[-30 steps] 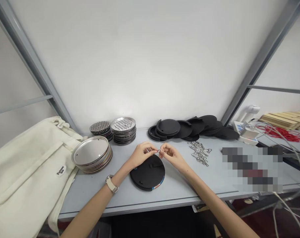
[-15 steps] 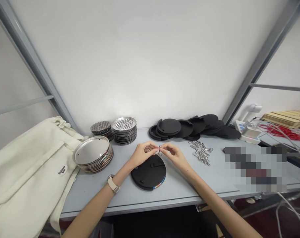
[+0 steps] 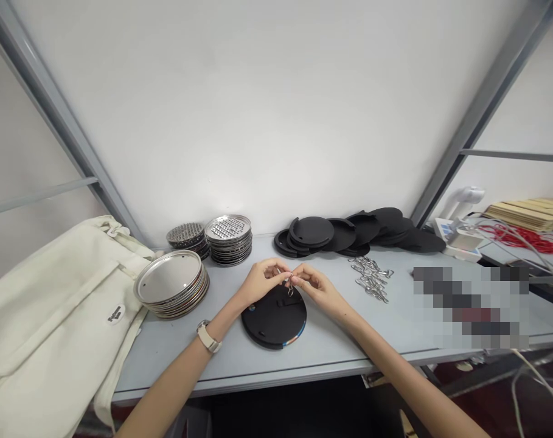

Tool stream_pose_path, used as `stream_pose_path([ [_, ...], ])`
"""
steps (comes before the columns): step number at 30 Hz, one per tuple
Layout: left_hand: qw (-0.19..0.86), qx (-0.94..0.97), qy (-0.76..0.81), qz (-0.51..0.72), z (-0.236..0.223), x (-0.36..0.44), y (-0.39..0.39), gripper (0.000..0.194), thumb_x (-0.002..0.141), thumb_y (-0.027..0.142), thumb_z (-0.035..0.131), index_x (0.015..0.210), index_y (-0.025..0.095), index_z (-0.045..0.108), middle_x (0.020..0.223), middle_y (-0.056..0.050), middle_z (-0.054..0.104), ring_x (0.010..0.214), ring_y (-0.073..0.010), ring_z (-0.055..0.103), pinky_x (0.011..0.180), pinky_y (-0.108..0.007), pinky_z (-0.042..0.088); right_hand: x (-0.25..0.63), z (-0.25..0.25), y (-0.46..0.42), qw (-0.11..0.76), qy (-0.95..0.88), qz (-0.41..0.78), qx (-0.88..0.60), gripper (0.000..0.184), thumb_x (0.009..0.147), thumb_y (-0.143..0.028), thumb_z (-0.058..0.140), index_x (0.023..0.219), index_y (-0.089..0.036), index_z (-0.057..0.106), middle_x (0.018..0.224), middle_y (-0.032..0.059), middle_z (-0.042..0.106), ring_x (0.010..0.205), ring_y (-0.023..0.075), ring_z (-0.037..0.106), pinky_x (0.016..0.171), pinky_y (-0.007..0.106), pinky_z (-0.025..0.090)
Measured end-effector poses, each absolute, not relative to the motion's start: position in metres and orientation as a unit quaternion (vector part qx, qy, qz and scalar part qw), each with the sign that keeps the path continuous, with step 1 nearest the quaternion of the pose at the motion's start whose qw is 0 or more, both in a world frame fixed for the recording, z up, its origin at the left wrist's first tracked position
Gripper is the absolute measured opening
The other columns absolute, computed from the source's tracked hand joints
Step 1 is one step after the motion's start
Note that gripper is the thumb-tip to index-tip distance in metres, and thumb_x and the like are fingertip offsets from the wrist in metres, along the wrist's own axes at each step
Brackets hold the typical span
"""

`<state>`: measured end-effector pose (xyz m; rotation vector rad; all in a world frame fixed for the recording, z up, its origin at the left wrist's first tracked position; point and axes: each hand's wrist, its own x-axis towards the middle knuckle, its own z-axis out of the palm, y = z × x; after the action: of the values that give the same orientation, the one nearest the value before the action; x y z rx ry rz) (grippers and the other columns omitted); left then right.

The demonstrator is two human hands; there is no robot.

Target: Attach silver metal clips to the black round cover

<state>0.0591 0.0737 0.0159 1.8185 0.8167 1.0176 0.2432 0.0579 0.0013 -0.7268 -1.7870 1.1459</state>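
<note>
My left hand (image 3: 266, 281) and my right hand (image 3: 318, 287) meet fingertip to fingertip above the far edge of a black round disc (image 3: 276, 325). Both pinch a small silver metal clip (image 3: 290, 291), whose looped end hangs below the fingers; the rest of it is hidden. The disc lies flat on the table, with a raised rim, a slot and a coloured strip along its near right edge. To the right of my right hand is a pile of similar metal clips (image 3: 372, 278).
Left are a stack of round metal plates (image 3: 169, 278), a stack of metal grater discs (image 3: 229, 230), a darker stack (image 3: 186, 233) and a cream bag (image 3: 61, 322). Black discs (image 3: 313, 232) overlap along the wall. Red cord (image 3: 518, 238) and wooden pieces (image 3: 527, 216) lie far right.
The metal clip has turned between my fingers, and its loop now hangs lower over the disc. My hands have shifted very slightly left; the disc stays in place.
</note>
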Motion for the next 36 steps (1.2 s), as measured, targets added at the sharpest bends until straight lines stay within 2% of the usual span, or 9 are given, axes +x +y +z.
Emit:
stream_pose_path([
  [5, 0.448, 0.716, 0.343, 0.411, 0.011, 0.059, 0.077, 0.028, 0.079, 0.039, 0.064, 0.084, 0.012, 0.061, 0.078, -0.004, 0.063, 0.067, -0.0120, 0.059, 0.063, -0.023, 0.047, 0.243, 0.000, 0.059, 0.438, -0.696, 0.478, -0.310, 0.024, 0.089, -0.044, 0.050, 0.089, -0.020, 0.051, 0.082, 0.0016, 0.062, 0.080, 0.0157, 0.059, 0.080, 0.031, 0.045],
  [12, 0.463, 0.679, 0.360, 0.442, 0.012, 0.059, 0.079, 0.027, 0.077, 0.038, 0.066, 0.082, 0.012, 0.059, 0.072, -0.001, 0.060, 0.056, -0.0066, 0.053, 0.056, -0.019, 0.044, 0.245, -0.002, 0.060, 0.408, -0.705, 0.470, -0.339, 0.031, 0.089, -0.046, 0.049, 0.076, -0.018, 0.053, 0.067, -0.0020, 0.053, 0.066, 0.0125, 0.051, 0.067, 0.025, 0.040],
  [17, 0.490, 0.663, 0.358, 0.439, 0.012, 0.060, 0.079, 0.029, 0.076, 0.039, 0.067, 0.081, 0.012, 0.058, 0.072, -0.002, 0.061, 0.055, -0.0064, 0.052, 0.055, -0.019, 0.044, 0.245, -0.003, 0.059, 0.408, -0.716, 0.457, -0.335, 0.030, 0.089, -0.043, 0.049, 0.074, -0.018, 0.053, 0.070, -0.0013, 0.053, 0.068, 0.0127, 0.050, 0.067, 0.025, 0.039],
  [24, 0.496, 0.669, 0.353, 0.427, 0.005, 0.060, 0.082, 0.034, 0.078, 0.042, 0.064, 0.094, 0.014, 0.053, 0.075, -0.001, 0.059, 0.056, -0.0076, 0.054, 0.055, -0.021, 0.044, 0.246, -0.009, 0.059, 0.409, -0.718, 0.441, -0.351, 0.028, 0.090, -0.041, 0.046, 0.074, -0.018, 0.051, 0.070, -0.0011, 0.054, 0.070, 0.0136, 0.052, 0.069, 0.025, 0.040],
  [27, 0.453, 0.700, 0.374, 0.406, 0.006, 0.058, 0.079, 0.032, 0.081, 0.041, 0.060, 0.098, 0.015, 0.052, 0.082, -0.003, 0.060, 0.063, -0.0093, 0.056, 0.060, -0.023, 0.045, 0.250, -0.016, 0.053, 0.426, -0.708, 0.411, -0.386, 0.028, 0.091, -0.039, 0.043, 0.073, -0.019, 0.048, 0.067, -0.0021, 0.051, 0.067, 0.0133, 0.050, 0.067, 0.025, 0.039],
  [30, 0.373, 0.761, 0.391, 0.359, 0.010, 0.057, 0.074, 0.029, 0.078, 0.037, 0.062, 0.098, 0.017, 0.057, 0.092, -0.004, 0.061, 0.077, -0.0121, 0.055, 0.067, -0.024, 0.043, 0.254, -0.020, 0.040, 0.432, -0.715, 0.343, -0.429, 0.026, 0.092, -0.035, 0.039, 0.072, -0.020, 0.045, 0.065, -0.0031, 0.047, 0.064, 0.0129, 0.047, 0.064, 0.025, 0.037],
  [36, 0.359, 0.828, 0.332, 0.275, 0.012, 0.057, 0.067, 0.047, 0.066, 0.036, 0.074, 0.107, 0.020, 0.057, 0.107, -0.005, 0.058, 0.090, -0.0167, 0.054, 0.074, -0.027, 0.042, 0.258, -0.020, 0.020, 0.399, -0.743, 0.258, -0.472, 0.021, 0.091, -0.031, 0.038, 0.074, -0.021, 0.042, 0.063, -0.0037, 0.044, 0.060, 0.0130, 0.042, 0.059, 0.025, 0.033],
])
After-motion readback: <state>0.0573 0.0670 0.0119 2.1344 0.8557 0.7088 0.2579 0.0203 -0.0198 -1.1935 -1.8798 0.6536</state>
